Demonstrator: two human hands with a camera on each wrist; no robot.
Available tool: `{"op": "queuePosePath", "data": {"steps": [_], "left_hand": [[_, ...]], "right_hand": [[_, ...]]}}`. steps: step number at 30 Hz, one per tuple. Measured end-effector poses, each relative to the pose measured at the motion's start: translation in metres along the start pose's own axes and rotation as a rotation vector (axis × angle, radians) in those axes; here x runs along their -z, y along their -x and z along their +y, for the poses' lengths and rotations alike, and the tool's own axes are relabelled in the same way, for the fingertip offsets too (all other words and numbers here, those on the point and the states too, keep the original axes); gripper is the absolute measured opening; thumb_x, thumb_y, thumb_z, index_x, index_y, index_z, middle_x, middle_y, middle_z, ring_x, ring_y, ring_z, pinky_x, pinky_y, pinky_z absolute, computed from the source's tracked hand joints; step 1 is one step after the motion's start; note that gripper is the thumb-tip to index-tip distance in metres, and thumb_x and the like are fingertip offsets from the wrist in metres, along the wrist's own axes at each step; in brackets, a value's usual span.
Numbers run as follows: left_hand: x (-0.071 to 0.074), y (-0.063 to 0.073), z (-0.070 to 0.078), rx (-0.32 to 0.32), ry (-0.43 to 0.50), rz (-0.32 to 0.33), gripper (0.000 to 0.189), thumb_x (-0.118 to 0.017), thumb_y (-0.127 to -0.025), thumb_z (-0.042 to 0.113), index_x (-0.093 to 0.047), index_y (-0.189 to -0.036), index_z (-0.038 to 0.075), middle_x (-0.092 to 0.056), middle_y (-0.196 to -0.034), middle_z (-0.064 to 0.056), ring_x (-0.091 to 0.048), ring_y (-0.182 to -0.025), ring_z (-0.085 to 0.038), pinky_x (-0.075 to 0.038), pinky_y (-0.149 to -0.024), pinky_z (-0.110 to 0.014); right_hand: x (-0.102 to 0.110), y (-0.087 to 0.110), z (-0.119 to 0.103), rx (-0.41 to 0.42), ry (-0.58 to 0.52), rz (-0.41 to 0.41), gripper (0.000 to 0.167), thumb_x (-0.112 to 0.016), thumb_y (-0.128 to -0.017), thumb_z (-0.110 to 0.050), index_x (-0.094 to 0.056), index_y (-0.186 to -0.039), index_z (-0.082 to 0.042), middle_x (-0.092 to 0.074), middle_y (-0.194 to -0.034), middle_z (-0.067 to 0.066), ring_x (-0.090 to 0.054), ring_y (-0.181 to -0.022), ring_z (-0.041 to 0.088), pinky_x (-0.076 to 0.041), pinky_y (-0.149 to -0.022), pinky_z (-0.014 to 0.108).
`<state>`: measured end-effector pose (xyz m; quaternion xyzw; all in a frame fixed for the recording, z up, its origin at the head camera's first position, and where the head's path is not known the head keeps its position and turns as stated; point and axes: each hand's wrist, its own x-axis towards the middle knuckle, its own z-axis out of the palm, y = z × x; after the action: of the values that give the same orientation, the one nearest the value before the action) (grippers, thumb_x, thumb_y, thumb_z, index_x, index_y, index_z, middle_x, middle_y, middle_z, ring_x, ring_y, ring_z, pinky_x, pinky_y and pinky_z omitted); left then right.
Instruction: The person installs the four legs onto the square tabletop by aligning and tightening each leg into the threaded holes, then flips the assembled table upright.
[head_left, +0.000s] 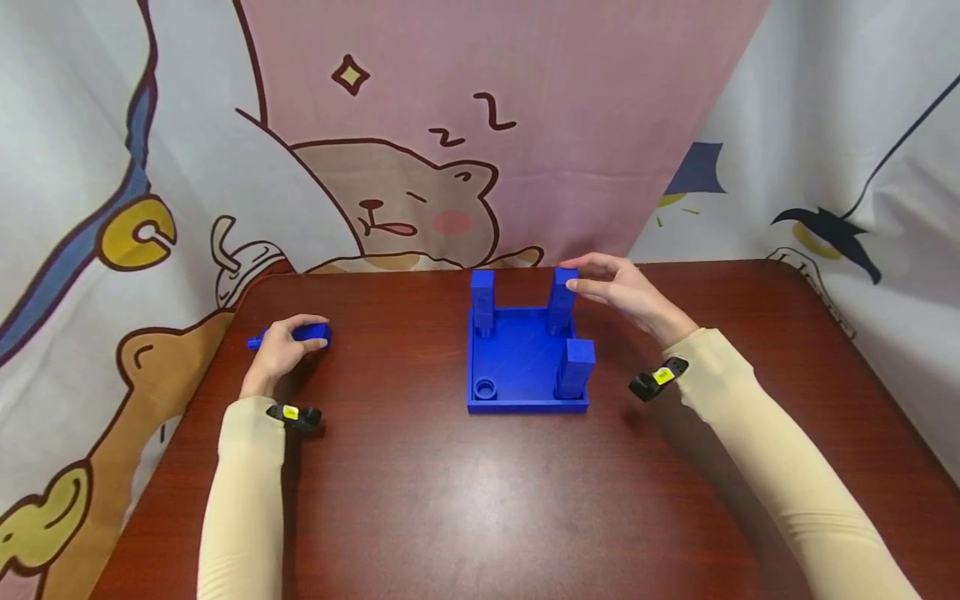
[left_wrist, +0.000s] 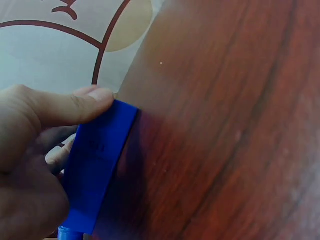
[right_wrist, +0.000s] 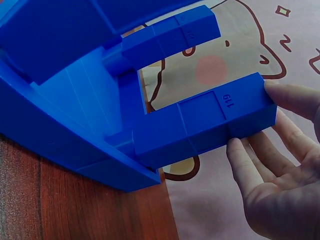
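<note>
My left hand grips a loose blue square leg at the left of the table, thumb on one side. A round peg sticks out of the leg's near end in the left wrist view. With thumb and fingertips, my right hand pinches the top of the far right leg, which stands upright in a blue square tray and bears a raised "119" mark. Two more legs, the far left one and the near right one, stand in their corners. An open round socket shows in the near left corner.
The tray stands on a dark red-brown wooden table, a little right of its middle. A cloth with cartoon prints hangs right behind the table's far edge and along its sides. Black bands sit at both wrists.
</note>
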<state>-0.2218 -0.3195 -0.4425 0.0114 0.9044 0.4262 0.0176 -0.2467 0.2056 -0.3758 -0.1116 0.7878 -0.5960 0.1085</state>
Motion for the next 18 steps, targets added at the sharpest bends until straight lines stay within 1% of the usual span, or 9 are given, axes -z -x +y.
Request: {"op": "queuePosePath", "data": {"steps": [4, 10, 12, 14, 17, 18], "left_hand": [[0.001, 0.001, 0.003, -0.037, -0.01, -0.028, 0.034, -0.065, -0.09, 0.0, -0.06, -0.123, -0.004, -0.055, -0.126, -0.029, -0.048, -0.119, -0.044, -0.034, -0.101, -0.058], [0.004, 0.003, 0.013, -0.087, 0.011, -0.017, 0.034, -0.066, -0.089, 0.0, -0.061, -0.122, -0.003, -0.055, -0.126, -0.028, -0.047, -0.117, -0.042, -0.034, -0.1, -0.059], [0.005, 0.004, 0.018, -0.104, 0.023, -0.007, 0.034, -0.067, -0.089, 0.0, -0.061, -0.122, -0.003, -0.056, -0.126, -0.027, -0.049, -0.115, -0.04, -0.036, -0.099, -0.055], [0.006, 0.005, 0.024, -0.124, 0.055, -0.001, 0.034, -0.067, -0.09, 0.001, -0.061, -0.123, -0.003, -0.058, -0.125, -0.025, -0.05, -0.114, -0.037, -0.04, -0.097, -0.048], [0.008, 0.01, 0.04, -0.154, 0.092, 0.009, 0.034, -0.067, -0.09, 0.002, -0.061, -0.124, -0.003, -0.06, -0.124, -0.022, -0.053, -0.113, -0.032, -0.042, -0.092, -0.034], [0.008, 0.012, 0.047, -0.164, 0.103, 0.011, 0.034, -0.067, -0.09, 0.001, -0.061, -0.124, -0.004, -0.06, -0.123, -0.022, -0.053, -0.112, -0.032, -0.042, -0.09, -0.033]], "right_hand": [[0.001, 0.0, 0.001, 0.006, -0.002, 0.003, 0.04, -0.069, -0.091, -0.023, -0.061, -0.126, -0.005, -0.059, -0.128, 0.011, -0.057, -0.112, 0.025, -0.042, -0.098, 0.05], [0.001, 0.0, 0.002, 0.012, -0.006, 0.003, 0.039, -0.069, -0.091, -0.021, -0.061, -0.126, -0.005, -0.059, -0.128, 0.011, -0.057, -0.113, 0.025, -0.043, -0.098, 0.048], [0.001, 0.0, 0.002, 0.008, -0.004, -0.001, 0.04, -0.069, -0.091, -0.022, -0.061, -0.126, -0.005, -0.059, -0.128, 0.011, -0.056, -0.113, 0.025, -0.042, -0.099, 0.049], [0.001, 0.0, 0.002, 0.002, 0.005, -0.004, 0.041, -0.069, -0.091, -0.024, -0.061, -0.127, -0.006, -0.058, -0.129, 0.011, -0.056, -0.114, 0.025, -0.041, -0.099, 0.05], [0.001, -0.001, 0.002, -0.005, 0.008, -0.006, 0.041, -0.069, -0.092, -0.024, -0.06, -0.127, -0.006, -0.058, -0.129, 0.011, -0.055, -0.115, 0.026, -0.04, -0.1, 0.052], [0.001, -0.001, 0.002, -0.005, 0.008, -0.007, 0.041, -0.068, -0.092, -0.024, -0.06, -0.128, -0.006, -0.058, -0.129, 0.011, -0.055, -0.115, 0.026, -0.039, -0.1, 0.052]]}}
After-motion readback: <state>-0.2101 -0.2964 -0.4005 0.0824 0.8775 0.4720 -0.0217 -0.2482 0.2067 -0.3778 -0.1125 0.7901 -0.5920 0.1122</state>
